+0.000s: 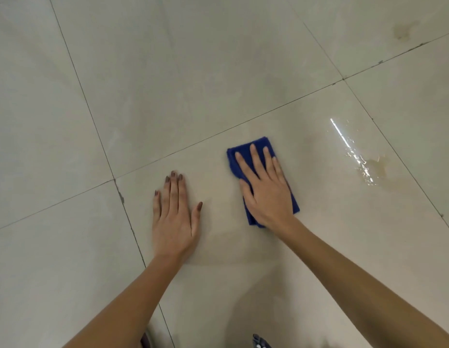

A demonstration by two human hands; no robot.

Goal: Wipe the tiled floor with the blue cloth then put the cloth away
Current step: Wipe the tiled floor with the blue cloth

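Blue cloth point(262, 182) lies folded on the floor point(193, 71) under the flat right hand point(264, 187), pressed for wiping (wet patch point(364, 162) just beyond), while the left hand point(174, 217), fingers straight, braces on bare tile.

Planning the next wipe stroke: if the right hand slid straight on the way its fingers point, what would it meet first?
Ahead of the right hand and blue cloth lies a grout line, then bare tile; the way looks free. The wet patch sits off to the right.
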